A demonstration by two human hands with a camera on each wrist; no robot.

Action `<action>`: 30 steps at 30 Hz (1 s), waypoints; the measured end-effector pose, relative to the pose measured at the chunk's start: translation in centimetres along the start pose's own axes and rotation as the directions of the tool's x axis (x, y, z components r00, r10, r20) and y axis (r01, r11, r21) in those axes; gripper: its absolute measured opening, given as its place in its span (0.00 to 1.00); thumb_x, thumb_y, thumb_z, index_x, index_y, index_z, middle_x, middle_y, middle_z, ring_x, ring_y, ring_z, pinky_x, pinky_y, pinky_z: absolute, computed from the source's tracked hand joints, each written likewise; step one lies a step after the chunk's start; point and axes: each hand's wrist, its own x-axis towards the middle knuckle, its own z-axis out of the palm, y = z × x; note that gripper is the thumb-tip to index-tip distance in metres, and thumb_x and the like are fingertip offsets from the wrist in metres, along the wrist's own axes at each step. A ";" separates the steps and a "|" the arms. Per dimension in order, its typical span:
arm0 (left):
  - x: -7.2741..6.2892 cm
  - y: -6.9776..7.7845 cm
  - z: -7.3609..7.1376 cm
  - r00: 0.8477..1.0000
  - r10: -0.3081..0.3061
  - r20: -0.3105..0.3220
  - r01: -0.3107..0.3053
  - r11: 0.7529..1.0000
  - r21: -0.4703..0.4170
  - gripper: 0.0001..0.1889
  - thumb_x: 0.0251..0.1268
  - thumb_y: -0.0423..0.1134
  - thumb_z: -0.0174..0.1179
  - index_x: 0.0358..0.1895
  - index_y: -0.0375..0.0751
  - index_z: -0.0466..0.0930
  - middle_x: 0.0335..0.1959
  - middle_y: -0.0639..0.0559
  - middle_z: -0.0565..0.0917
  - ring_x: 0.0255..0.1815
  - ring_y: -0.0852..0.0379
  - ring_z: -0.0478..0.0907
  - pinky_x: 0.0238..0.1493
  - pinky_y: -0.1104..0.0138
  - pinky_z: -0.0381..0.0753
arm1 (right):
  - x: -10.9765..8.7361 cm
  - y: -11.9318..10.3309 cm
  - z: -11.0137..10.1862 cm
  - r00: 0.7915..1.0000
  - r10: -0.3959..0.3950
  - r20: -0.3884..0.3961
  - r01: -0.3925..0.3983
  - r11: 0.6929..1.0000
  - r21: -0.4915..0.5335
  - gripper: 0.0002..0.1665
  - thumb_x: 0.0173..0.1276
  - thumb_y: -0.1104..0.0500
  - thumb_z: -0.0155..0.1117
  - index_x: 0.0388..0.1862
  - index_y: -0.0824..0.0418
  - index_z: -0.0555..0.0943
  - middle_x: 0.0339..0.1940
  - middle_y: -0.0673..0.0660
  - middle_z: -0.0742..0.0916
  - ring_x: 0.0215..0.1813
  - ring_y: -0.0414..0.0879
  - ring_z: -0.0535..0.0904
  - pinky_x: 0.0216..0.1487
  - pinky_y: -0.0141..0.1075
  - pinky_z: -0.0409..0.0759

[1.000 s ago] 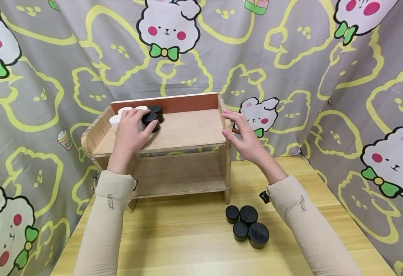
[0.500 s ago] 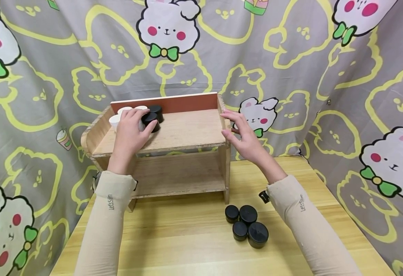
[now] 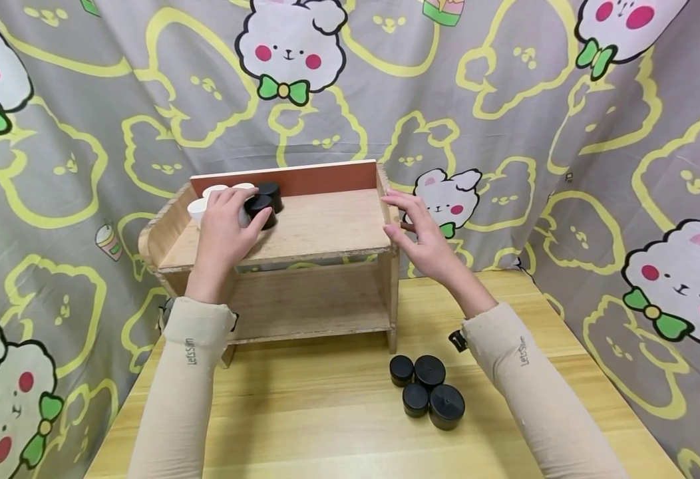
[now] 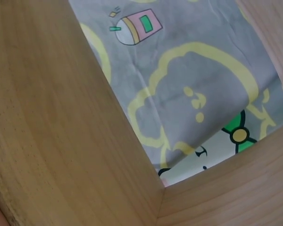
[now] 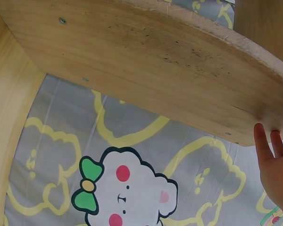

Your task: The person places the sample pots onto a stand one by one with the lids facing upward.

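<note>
On the top board of a small wooden shelf (image 3: 326, 223), my left hand (image 3: 224, 223) lies over a cluster of small round jars. Its fingers and thumb curl round a pale jar (image 3: 245, 218) that the hand mostly hides. White jars (image 3: 197, 209) stand to its left and behind it, and two black jars (image 3: 261, 207) stand close by its thumb. My right hand (image 3: 424, 236) touches the shelf's right side panel (image 3: 389, 209) with extended fingertips; the right wrist view shows those fingers (image 5: 262, 141) against the wood. In the left wrist view the hand's work is out of sight.
Several black lidded jars (image 3: 430, 371) stand grouped on the wooden table (image 3: 326, 412), right of centre. The shelf has a lower board (image 3: 311, 303) and a reddish back rail (image 3: 326, 176). A patterned grey curtain (image 3: 350, 120) hangs behind and at both sides.
</note>
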 end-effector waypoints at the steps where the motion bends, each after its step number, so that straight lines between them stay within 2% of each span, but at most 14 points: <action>1: 0.0 0.0 0.0 1.000 0.000 -0.004 0.000 1.000 -0.004 0.23 0.70 0.44 0.66 0.62 0.35 0.82 0.58 0.35 0.83 0.60 0.34 0.71 0.65 0.45 0.69 | 0.0 0.0 0.0 1.000 0.002 0.000 -0.002 1.000 -0.001 0.29 0.79 0.55 0.61 0.76 0.51 0.69 0.82 0.49 0.66 0.80 0.49 0.64 0.70 0.59 0.76; 4: -0.2 0.1 -0.1 1.000 0.002 -0.030 -0.003 1.000 -0.019 0.23 0.69 0.44 0.67 0.62 0.35 0.82 0.58 0.35 0.83 0.60 0.34 0.71 0.65 0.44 0.69 | 0.0 -0.1 0.1 1.000 0.008 0.002 -0.008 1.000 0.000 0.29 0.79 0.58 0.61 0.76 0.53 0.69 0.82 0.51 0.65 0.80 0.51 0.64 0.70 0.60 0.75; 9: -0.6 0.7 -0.2 0.994 0.025 -0.102 -0.030 0.998 -0.047 0.23 0.68 0.44 0.68 0.61 0.34 0.83 0.58 0.35 0.83 0.60 0.33 0.72 0.65 0.44 0.69 | 0.1 -0.9 0.2 1.000 0.013 0.002 -0.013 1.000 0.009 0.29 0.78 0.63 0.59 0.76 0.61 0.68 0.82 0.60 0.65 0.80 0.58 0.63 0.71 0.64 0.73; 13: -1.2 2.1 -0.2 0.989 0.061 -0.135 -0.069 0.996 -0.058 0.25 0.68 0.45 0.68 0.64 0.36 0.81 0.60 0.35 0.82 0.61 0.33 0.72 0.65 0.44 0.70 | -0.1 -2.9 -0.1 1.000 0.020 0.004 -0.020 1.000 0.016 0.28 0.78 0.65 0.58 0.74 0.65 0.68 0.81 0.64 0.65 0.80 0.61 0.63 0.71 0.64 0.73; 17: -2.2 4.0 0.0 0.975 0.140 -0.173 -0.151 0.987 -0.051 0.26 0.68 0.45 0.68 0.67 0.39 0.79 0.61 0.37 0.82 0.60 0.35 0.74 0.65 0.45 0.70 | -0.2 -4.1 -0.3 1.000 0.019 0.005 -0.019 1.000 0.017 0.27 0.79 0.63 0.57 0.74 0.66 0.68 0.80 0.66 0.65 0.79 0.61 0.64 0.71 0.64 0.73; 19: -2.8 4.9 0.4 0.957 0.194 -0.214 -0.209 0.977 -0.051 0.26 0.67 0.44 0.69 0.66 0.40 0.80 0.59 0.39 0.83 0.58 0.36 0.75 0.63 0.46 0.70 | -0.2 -4.2 -0.4 1.000 0.017 0.003 -0.017 1.000 0.015 0.27 0.80 0.62 0.58 0.74 0.66 0.68 0.80 0.65 0.66 0.79 0.61 0.64 0.71 0.64 0.73; 24: -5.2 6.5 1.3 0.902 0.300 -0.311 -0.337 0.939 -0.073 0.24 0.64 0.44 0.69 0.62 0.38 0.83 0.55 0.41 0.85 0.53 0.39 0.77 0.58 0.48 0.72 | -0.2 -4.2 -0.3 1.000 0.017 0.006 -0.017 1.000 0.020 0.27 0.80 0.61 0.58 0.74 0.66 0.68 0.80 0.65 0.65 0.79 0.61 0.64 0.71 0.64 0.73; 27: -6.7 7.2 2.1 0.870 0.368 -0.330 -0.409 0.910 -0.066 0.23 0.67 0.46 0.66 0.61 0.36 0.82 0.54 0.40 0.86 0.51 0.40 0.78 0.56 0.51 0.74 | -0.2 -4.3 -0.3 1.000 0.017 0.005 -0.017 1.000 0.024 0.27 0.79 0.63 0.58 0.74 0.67 0.68 0.80 0.66 0.65 0.79 0.62 0.64 0.70 0.65 0.73; 30: -8.3 7.6 3.2 0.830 0.453 -0.326 -0.486 0.873 -0.025 0.23 0.71 0.48 0.63 0.59 0.34 0.83 0.52 0.40 0.87 0.48 0.42 0.80 0.54 0.53 0.77 | -0.2 -4.1 -0.2 1.000 0.017 0.002 -0.017 1.000 0.023 0.27 0.78 0.65 0.58 0.73 0.67 0.68 0.80 0.67 0.65 0.79 0.62 0.64 0.70 0.65 0.73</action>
